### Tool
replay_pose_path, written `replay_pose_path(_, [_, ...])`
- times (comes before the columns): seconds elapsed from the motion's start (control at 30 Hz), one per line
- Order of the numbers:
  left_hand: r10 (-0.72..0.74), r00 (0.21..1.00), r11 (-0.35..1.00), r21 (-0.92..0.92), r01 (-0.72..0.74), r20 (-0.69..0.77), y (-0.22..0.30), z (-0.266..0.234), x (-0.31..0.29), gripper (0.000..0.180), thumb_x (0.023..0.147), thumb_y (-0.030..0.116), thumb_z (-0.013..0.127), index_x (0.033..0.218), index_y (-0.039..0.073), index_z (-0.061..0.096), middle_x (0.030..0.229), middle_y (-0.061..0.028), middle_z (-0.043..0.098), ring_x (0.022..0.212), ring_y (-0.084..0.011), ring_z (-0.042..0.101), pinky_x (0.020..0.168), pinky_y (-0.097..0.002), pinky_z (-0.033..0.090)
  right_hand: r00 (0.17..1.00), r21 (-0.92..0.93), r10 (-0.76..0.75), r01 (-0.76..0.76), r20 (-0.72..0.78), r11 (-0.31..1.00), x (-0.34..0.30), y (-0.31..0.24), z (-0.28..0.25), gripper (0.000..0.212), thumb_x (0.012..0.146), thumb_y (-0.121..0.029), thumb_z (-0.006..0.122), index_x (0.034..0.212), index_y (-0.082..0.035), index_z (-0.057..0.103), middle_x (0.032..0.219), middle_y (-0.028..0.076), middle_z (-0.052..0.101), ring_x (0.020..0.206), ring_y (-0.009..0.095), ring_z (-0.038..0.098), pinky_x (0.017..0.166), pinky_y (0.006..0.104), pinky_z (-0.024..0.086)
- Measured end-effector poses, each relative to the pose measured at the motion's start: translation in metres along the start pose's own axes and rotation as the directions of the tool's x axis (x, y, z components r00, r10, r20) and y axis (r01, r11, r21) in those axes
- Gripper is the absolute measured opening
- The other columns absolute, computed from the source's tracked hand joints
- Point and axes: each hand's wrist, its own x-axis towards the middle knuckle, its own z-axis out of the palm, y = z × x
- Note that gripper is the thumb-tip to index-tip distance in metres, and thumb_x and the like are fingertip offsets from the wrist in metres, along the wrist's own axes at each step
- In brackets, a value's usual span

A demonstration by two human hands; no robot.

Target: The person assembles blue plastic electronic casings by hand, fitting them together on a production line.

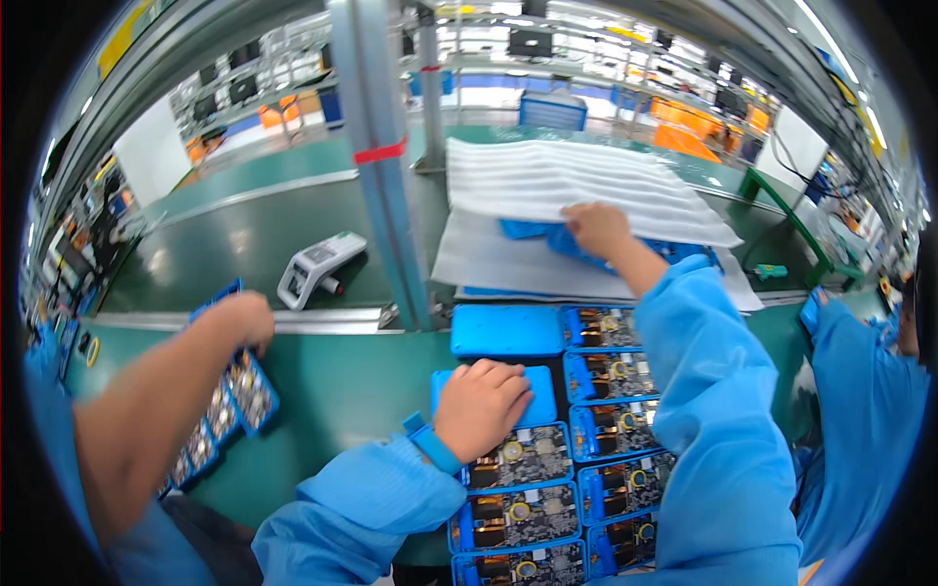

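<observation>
My left hand (481, 410) lies palm down on a smooth blue cover (539, 396), its fingers together and slightly bent over the top. A blue band circles that wrist. My right hand (598, 232) reaches farther out and is closed at the front edge of a white foam sheet (576, 181). Under that raised edge, blue pieces (523, 230) lie on a lower foam sheet (479, 254). Near my left hand are two columns of blue cases with exposed circuit boards (532, 454). Another closed blue case (506, 330) sits beyond that hand.
A white and grey handheld device (327, 259) rests left of a metal post (383, 176). At left, a co-worker's hand (244, 317) is over more open cases (252, 391). Another person's blue sleeve (865, 381) shows at right. A green-handled tool (770, 271) lies by a green frame.
</observation>
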Motion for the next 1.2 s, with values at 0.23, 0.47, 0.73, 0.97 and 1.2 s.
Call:
replay_pose_path(0.23, [0.037,0.998,0.997,0.059,-0.039,0.043,-0.003,0.000,0.000,0.021,0.077,0.023,0.066,0.092,0.009,0.064,0.102,-0.0029,0.065,0.090,-0.0216,0.058,0.069,-0.0365,0.044,0.852,0.016,0.020,-0.014,-0.523,1.000,0.029,0.012,-0.055,0.035,0.082,-0.008,0.051,0.113,-0.020,0.062,0.106,0.005,0.064,0.098,0.029,0.060,0.078,0.0416,0.049])
replay_pose_path(0.47, [0.012,0.989,0.998,0.066,-0.022,0.151,0.003,-0.006,0.005,0.030,0.077,0.029,0.068,0.099,0.010,0.062,0.099,-0.0037,0.064,0.090,-0.0222,0.057,0.071,-0.0375,0.043,0.517,-0.320,-0.349,0.149,-0.782,0.936,0.010,0.051,-0.113,0.039,0.075,0.000,0.053,0.109,-0.016,0.062,0.111,0.003,0.062,0.107,0.024,0.055,0.091,0.0405,0.041])
replay_pose_path(0.73, [0.035,0.986,0.987,0.147,-0.059,0.162,0.008,-0.003,0.008,0.052,0.079,0.047,0.063,0.109,0.006,0.061,0.096,-0.0045,0.055,0.085,-0.0241,0.047,0.071,-0.0373,0.037,0.624,-0.174,-0.240,0.165,-0.744,0.971,-0.021,0.022,-0.097,0.043,0.071,0.002,0.056,0.109,-0.018,0.063,0.108,0.003,0.064,0.096,0.023,0.061,0.080,0.0389,0.048])
replay_pose_path(0.97, [0.042,0.967,0.980,0.179,-0.089,0.252,0.007,-0.001,0.017,0.050,0.081,0.049,0.059,0.103,0.004,0.063,0.094,-0.0058,0.054,0.087,-0.0246,0.048,0.071,-0.0387,0.037,0.518,-0.237,-0.284,0.157,-0.807,0.959,0.018,0.014,-0.143,0.037,0.073,-0.003,0.058,0.105,-0.021,0.063,0.102,-0.002,0.063,0.087,0.020,0.062,0.071,0.0373,0.050])
replay_pose_path(1.2, [0.089,0.983,0.975,0.187,-0.119,0.160,0.001,0.002,0.011,0.051,0.080,0.049,0.060,0.103,0.004,0.060,0.095,-0.0060,0.053,0.087,-0.0253,0.048,0.070,-0.0383,0.038,0.770,-0.060,-0.090,0.066,-0.632,0.996,0.044,-0.068,-0.151,0.036,0.081,-0.006,0.048,0.109,-0.023,0.063,0.100,0.001,0.066,0.089,0.022,0.064,0.066,0.0382,0.052])
